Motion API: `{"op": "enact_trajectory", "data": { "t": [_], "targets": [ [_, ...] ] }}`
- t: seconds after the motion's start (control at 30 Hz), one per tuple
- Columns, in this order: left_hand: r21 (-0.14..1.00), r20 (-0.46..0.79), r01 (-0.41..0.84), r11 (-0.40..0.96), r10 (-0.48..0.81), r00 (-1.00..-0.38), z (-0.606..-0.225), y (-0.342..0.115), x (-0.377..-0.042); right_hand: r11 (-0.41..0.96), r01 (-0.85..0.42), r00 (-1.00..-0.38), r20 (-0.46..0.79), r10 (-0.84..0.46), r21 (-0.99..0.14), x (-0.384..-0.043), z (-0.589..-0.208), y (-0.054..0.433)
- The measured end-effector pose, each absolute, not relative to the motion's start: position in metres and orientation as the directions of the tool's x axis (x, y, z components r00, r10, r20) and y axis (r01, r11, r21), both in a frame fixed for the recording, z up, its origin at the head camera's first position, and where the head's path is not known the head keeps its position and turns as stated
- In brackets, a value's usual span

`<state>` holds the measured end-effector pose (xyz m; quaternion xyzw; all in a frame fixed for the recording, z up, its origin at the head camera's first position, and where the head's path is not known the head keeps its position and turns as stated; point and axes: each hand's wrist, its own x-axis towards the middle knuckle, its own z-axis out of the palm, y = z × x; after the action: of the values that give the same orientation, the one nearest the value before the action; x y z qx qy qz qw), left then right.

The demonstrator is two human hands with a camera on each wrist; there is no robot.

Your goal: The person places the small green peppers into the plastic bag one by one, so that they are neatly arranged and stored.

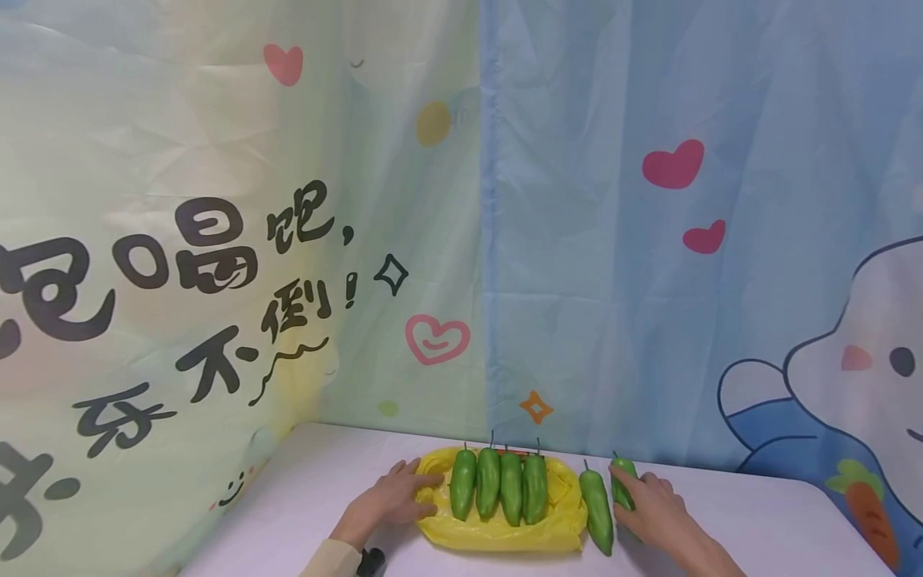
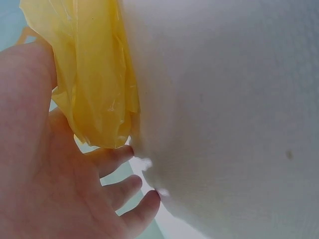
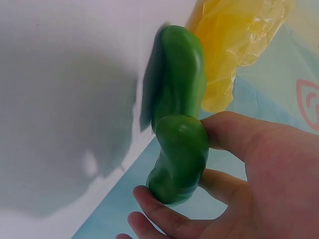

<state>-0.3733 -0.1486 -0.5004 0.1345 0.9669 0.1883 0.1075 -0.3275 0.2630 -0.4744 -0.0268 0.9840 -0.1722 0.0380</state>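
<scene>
My left hand (image 1: 400, 493) is at the left edge of a yellow plastic bag (image 1: 505, 540), thumb and fingers spread against it. In the left wrist view the bag's crumpled edge (image 2: 102, 99) hangs between the thumb and the loosely extended fingers. Several green peppers (image 1: 463, 489) lie side by side on the bag, stems toward the back. Just right of the bag lies another pepper (image 1: 597, 513). With thumb and fingers on its sides, my right hand (image 1: 659, 513) grips one more green pepper (image 3: 182, 149), whose lower part is hidden by the hand in the head view.
The white table (image 1: 764, 521) ends at a printed curtain (image 1: 562, 240) hanging along the back and left. A bit of red (image 1: 532, 453) shows behind the peppers at the bag's far edge. A small black object (image 1: 371, 562) sits by the left wrist.
</scene>
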Motion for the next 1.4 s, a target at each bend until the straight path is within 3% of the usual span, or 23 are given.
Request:
{"op": "enact_trajectory", "data": {
  "t": [1.4],
  "targets": [
    [0.404, -0.126, 0.258, 0.878, 0.333, -0.934, -0.504, -0.152, -0.373, 0.921, -0.145, -0.989, 0.027, -0.145, -0.361, -0.327, -0.455, 0.222]
  ]
}}
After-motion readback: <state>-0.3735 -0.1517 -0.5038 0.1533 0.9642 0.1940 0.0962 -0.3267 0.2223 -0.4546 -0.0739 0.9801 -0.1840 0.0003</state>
